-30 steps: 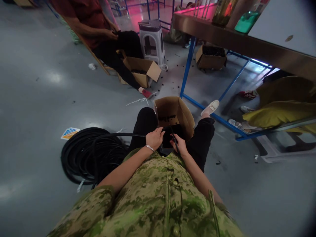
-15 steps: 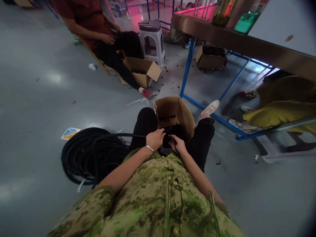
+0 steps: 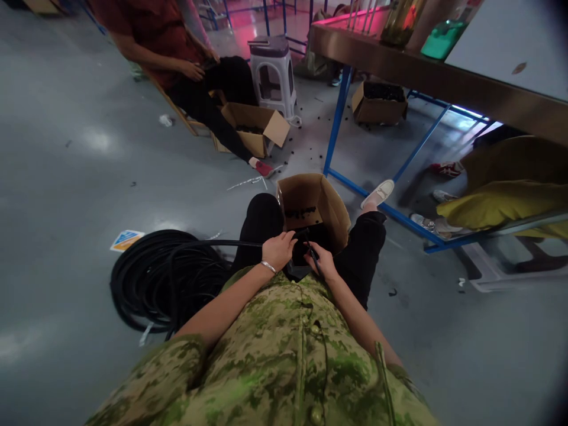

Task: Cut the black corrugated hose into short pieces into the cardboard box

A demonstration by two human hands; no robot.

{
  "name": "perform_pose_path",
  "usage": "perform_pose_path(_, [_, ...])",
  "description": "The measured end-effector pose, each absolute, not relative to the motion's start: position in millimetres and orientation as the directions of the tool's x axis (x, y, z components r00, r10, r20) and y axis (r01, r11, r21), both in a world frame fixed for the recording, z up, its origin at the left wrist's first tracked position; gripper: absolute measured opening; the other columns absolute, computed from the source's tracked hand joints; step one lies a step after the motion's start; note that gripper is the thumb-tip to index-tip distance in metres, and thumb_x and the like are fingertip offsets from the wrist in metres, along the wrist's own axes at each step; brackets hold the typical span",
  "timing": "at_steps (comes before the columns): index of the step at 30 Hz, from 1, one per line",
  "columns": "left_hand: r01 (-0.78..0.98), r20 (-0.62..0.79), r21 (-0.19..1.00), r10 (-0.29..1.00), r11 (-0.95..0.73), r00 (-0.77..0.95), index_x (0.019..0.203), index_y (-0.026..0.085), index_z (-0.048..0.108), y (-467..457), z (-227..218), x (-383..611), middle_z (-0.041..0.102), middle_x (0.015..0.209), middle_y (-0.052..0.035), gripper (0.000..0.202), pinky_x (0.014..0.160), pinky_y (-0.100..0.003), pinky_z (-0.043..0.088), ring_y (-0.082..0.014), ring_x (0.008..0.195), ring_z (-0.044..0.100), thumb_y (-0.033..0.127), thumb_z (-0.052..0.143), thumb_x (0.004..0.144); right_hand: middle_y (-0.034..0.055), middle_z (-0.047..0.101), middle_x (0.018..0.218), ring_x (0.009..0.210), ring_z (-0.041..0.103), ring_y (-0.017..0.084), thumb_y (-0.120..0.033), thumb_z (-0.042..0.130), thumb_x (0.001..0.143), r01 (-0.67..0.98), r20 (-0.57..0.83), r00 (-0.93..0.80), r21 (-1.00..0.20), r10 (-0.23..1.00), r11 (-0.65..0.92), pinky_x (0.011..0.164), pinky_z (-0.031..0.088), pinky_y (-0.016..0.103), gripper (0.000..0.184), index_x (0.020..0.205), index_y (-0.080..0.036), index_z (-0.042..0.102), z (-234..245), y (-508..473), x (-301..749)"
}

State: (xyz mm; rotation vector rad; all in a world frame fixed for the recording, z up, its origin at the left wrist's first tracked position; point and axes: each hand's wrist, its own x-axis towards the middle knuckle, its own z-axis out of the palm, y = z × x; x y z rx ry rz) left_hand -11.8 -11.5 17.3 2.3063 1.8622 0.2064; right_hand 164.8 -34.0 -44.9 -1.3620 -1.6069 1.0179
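Between my knees, my left hand (image 3: pixel 278 251) is closed around a black hose (image 3: pixel 228 242). The hose runs in from a big black coil (image 3: pixel 151 278) on the floor to the left, and its end juts a little past my fingers. My right hand (image 3: pixel 323 261), just beside it, grips a slim dark tool (image 3: pixel 314 257) whose tip is close to the hose end. What kind of tool it is, I cannot make out. Beneath both hands stands an open cardboard box (image 3: pixel 335 207) with small black pieces (image 3: pixel 302 212) inside.
A seated person (image 3: pixel 186 71) is ahead on the left by another open box (image 3: pixel 275 129). There is a plastic stool (image 3: pixel 271 74) behind. On the right stands a blue-legged table (image 3: pixel 339 118) with a box of black pieces (image 3: pixel 379 109) under it. Small black bits are scattered over the floor.
Almost nothing differs. My right hand has shifted very slightly, and my left hand stays on the hose.
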Motion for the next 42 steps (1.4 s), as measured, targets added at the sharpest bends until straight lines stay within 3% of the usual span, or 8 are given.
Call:
perform_pose_path(7, [0.942,0.0,0.209,0.963,-0.263,0.269,0.125,0.021,0.057,-12.8,13.7,-11.0,0.067,0.1,-0.0099,0.039,0.069,-0.029,0.042,-0.0209,0.086,0.065,0.039,0.034,0.099,0.0009,0.071,0.087,0.083,0.065,0.02,-0.024,0.062,0.073,0.359,0.068,-0.13,-0.927,0.989,0.111,0.082,0.051,0.031,0.042,0.115,-0.025,0.067,-47.6,-33.7,164.9])
perform_pose_path(24, [0.953,0.009,0.213,0.975,-0.218,0.221,0.124,0.023,0.058,-11.7,12.3,-11.7,0.068,0.098,-0.0091,0.041,0.067,-0.029,0.04,-0.0203,0.081,0.065,0.041,0.031,0.099,0.0001,0.07,0.086,0.08,0.065,0.019,-0.024,0.064,0.072,0.326,0.055,-0.118,-0.941,0.992,0.091,0.078,0.051,0.03,0.04,0.111,-0.026,0.069,-45.3,-34.0,163.7])
perform_pose_path(42, [0.937,0.0,0.18,0.953,-0.299,0.304,0.125,0.022,0.059,-14.1,12.1,-10.0,0.067,0.098,-0.0099,0.039,0.066,-0.03,0.041,-0.0212,0.084,0.065,0.038,0.034,0.099,0.0026,0.071,0.096,0.088,0.066,0.019,-0.026,0.06,0.077,0.429,0.04,-0.152,-0.897,0.988,0.102,0.083,0.052,0.029,0.042,0.118,-0.023,0.064,-46.8,-34.6,164.5])
